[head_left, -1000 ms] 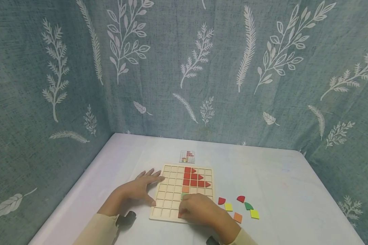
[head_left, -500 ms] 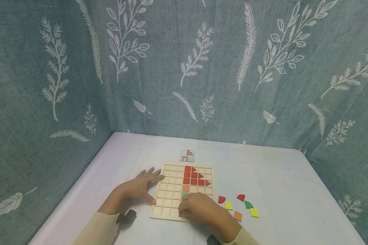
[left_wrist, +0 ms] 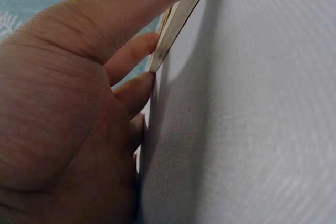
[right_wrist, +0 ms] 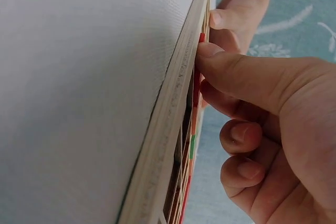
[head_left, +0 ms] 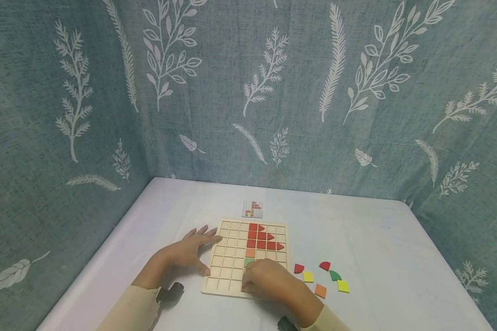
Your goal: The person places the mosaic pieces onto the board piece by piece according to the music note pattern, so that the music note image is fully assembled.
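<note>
A square wooden grid board lies on the table with red square and pointed tiles in its upper rows. Below them sit an orange tile and a green tile. My left hand rests spread along the board's left edge, thumb and index fingertip touching it. Over the near rows, my right hand has curled fingers; its thumb and index finger pinch a red tile at the board's surface. That hand covers several cells and most of this tile.
Right of the board lie loose pieces: red quarter-rounds, a green quarter-round, yellow squares and an orange square. A small pattern card lies behind the board. A leaf-printed curtain encloses the white table.
My right hand's fingers have shifted very slightly over the near rows while keeping hold of the tile. My left hand has stayed at the board's edge.
</note>
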`<state>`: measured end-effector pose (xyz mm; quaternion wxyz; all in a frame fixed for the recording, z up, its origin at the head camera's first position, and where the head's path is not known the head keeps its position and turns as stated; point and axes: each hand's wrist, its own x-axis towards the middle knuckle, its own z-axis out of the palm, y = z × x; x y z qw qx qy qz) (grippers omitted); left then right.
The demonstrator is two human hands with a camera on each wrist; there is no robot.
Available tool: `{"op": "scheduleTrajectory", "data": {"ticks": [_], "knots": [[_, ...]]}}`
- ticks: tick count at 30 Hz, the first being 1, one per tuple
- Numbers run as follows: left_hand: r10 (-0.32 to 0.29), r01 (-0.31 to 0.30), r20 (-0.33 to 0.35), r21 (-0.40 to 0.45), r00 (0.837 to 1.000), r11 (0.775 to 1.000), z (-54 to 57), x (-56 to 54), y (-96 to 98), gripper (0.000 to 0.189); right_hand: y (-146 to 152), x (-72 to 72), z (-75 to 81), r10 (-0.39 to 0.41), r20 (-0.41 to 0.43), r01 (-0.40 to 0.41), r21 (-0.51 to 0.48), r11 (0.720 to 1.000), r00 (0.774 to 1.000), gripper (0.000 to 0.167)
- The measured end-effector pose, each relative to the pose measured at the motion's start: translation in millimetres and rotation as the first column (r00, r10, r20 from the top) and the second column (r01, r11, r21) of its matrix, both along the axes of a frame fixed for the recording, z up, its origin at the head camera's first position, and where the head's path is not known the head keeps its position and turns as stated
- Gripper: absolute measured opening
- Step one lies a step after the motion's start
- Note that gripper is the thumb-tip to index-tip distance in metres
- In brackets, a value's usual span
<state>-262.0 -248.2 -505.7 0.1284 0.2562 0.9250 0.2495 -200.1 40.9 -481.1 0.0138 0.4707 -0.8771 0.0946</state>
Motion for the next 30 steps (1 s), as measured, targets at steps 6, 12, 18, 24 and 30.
{"op": "scheduleTrajectory", "data": {"ticks": [6,12,18,24,30], "knots": [[0.001,-0.001,-0.001,0.005,1.000,1.000,-0.1,0.3,0.5,0.107,-2,1.0,0.3,-0.037,0.020,0.036,0.013,0.999,0.999,0.008],[0.007,-0.007,0.003,-0.006,1.000,1.000,0.2,0.0,1.3,0.108,4,0.5,0.1,-0.022,-0.026,0.022,-0.016,1.000,0.999,0.015],[0.025,-0.025,0.005,-0.014,1.000,1.000,0.2,-0.5,2.3,0.109,25,-2.2,5.1,-0.086,0.010,0.086,-0.012,0.996,0.996,0.021],[0.025,-0.025,0.012,-0.014,1.000,1.000,-0.3,0.3,1.9,0.108,59,-12.5,7.1,-0.158,0.081,0.160,-0.014,0.987,0.984,0.014],[0.020,-0.020,0.005,-0.015,1.000,1.000,0.8,-0.4,2.5,0.108,98,-19.7,11.8,-0.277,0.104,0.280,-0.016,0.960,0.955,0.006]]}}
